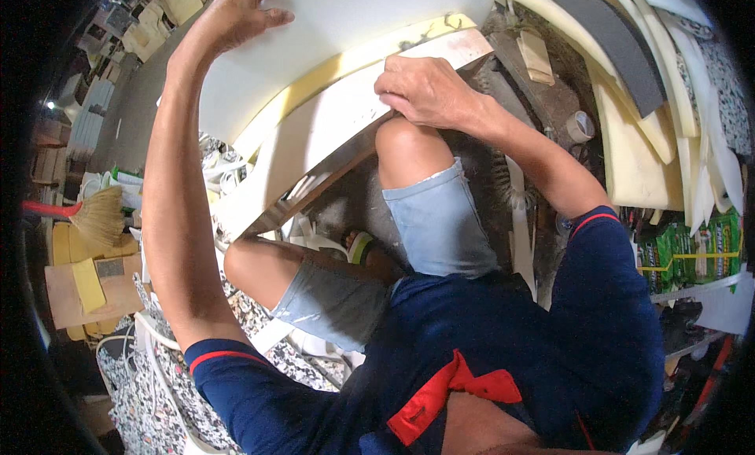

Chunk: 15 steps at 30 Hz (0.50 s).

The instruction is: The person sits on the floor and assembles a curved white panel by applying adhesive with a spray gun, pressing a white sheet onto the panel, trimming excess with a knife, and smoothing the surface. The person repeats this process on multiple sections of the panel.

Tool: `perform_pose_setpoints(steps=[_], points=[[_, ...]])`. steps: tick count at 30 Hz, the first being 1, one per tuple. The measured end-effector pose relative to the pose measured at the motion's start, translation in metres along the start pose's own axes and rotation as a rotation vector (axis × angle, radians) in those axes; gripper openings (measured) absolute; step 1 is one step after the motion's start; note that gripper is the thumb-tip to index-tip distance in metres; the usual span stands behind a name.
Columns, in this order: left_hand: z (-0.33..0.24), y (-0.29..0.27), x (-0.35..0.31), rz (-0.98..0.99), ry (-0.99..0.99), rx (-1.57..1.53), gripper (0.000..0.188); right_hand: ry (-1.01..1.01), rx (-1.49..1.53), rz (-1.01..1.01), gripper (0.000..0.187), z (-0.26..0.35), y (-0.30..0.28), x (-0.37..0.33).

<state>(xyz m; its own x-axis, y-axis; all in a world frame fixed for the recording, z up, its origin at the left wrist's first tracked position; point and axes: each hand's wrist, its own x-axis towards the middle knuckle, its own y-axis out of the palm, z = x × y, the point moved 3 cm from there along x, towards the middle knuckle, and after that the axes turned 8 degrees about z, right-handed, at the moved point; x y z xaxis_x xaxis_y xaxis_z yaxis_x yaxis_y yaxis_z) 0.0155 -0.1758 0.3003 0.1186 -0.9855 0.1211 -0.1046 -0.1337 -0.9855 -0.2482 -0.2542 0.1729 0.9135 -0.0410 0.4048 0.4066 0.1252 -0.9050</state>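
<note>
The curved white panel [354, 22] stands beyond the person's knees, its lower edge lined by a yellow foam strip [338, 67] that runs along a pale board [307, 132]. The left hand [240, 16] is open, thumb spread toward the panel, its fingertips cut off by the upper rim; the right hand [429, 92] is curled over the board's near edge, and whether it pinches anything cannot be told. To work this well, I would keep the left palm broad and light so the panel is steadied without denting, brace the board against the right knee [413, 148], and press the strip evenly along the curve, checking for gaps near the dark marks at its far end
</note>
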Motion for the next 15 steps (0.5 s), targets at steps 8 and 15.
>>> perform_pose_setpoints(steps=[8,15], points=[[-0.021,-0.001,-0.007,0.130,-0.108,-0.007,0.043,-0.058,-0.584,-0.570,0.059,-0.058,-0.081,0.063],[-0.051,0.010,0.003,0.252,-0.157,0.177,0.044,0.067,-0.515,0.352,0.051,-0.103,-0.125,0.119]])
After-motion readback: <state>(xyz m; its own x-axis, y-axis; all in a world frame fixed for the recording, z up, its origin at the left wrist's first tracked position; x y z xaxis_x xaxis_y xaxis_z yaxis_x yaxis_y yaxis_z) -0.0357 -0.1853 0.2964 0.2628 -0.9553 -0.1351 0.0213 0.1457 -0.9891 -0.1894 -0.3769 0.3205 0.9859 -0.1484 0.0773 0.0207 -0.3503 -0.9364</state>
